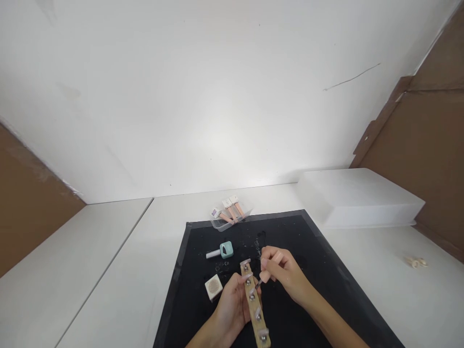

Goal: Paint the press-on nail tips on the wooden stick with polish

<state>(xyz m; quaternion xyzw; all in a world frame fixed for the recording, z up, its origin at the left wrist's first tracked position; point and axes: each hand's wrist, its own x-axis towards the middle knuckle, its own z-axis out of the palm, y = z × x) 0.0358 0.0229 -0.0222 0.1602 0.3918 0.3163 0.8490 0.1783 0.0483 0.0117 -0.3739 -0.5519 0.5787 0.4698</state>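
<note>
My left hand [231, 303] is wrapped round a light wooden strip [261, 328], held at a slant over the black mat. Along the strip runs a row of small round metal studs with pale nail tips [257, 311] on them. In my right hand [284, 270] is a nail polish brush [265, 276] with a peach-coloured handle, pinched between the fingers. Its bristle end points down-left and meets or nearly meets a nail tip near the strip's middle. A small squarish white block or bottle [213, 287], with a round beige patch, lies left of my left hand.
On the black mat [290, 232] lies a teal bottle [226, 250] with a white handle. At the mat's back edge, a clear tray [219, 225] holds several white bottles with peach caps. A white box [362, 198] stands back right; small beige rings [416, 262] lie at far right.
</note>
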